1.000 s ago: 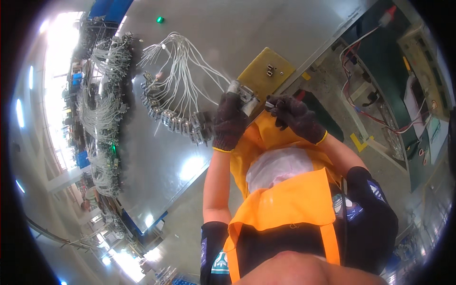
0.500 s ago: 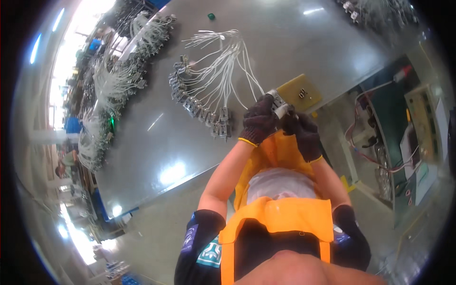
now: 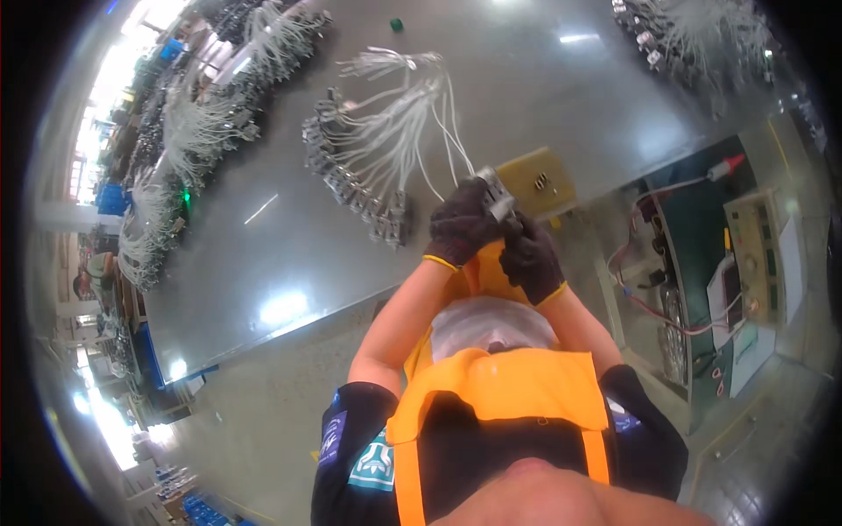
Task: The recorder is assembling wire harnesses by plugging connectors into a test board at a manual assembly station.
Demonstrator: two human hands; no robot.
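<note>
Dark gloves with yellow cuffs cover both hands, held close together over the table's near edge. My left hand [image 3: 465, 221] is closed on a small silver metal connector [image 3: 494, 186] whose white wires run back to a bundle. My right hand [image 3: 530, 252] presses its fingers against the near end of that connector; whatever lies between them is hidden. Beyond spreads the bundle of white wires [image 3: 405, 118], with several silver connectors [image 3: 358, 195] in a curved row at its left. A yellow block [image 3: 556, 186] with several small metal pieces [image 3: 542, 182] on it sits just right of the hands.
The grey metal table [image 3: 263, 254] carries heaps of wired connectors [image 3: 206, 131] along its left side and another heap [image 3: 702, 39] at far right. A green cap [image 3: 396, 24] lies at the back. Right of me, a dark green surface [image 3: 693, 188] holds cables and a box-like device [image 3: 752, 263].
The whole view has shifted, so most things sit slightly further left. Both hands stay together at the connector, and my right hand has turned and drawn in a little beneath it.
</note>
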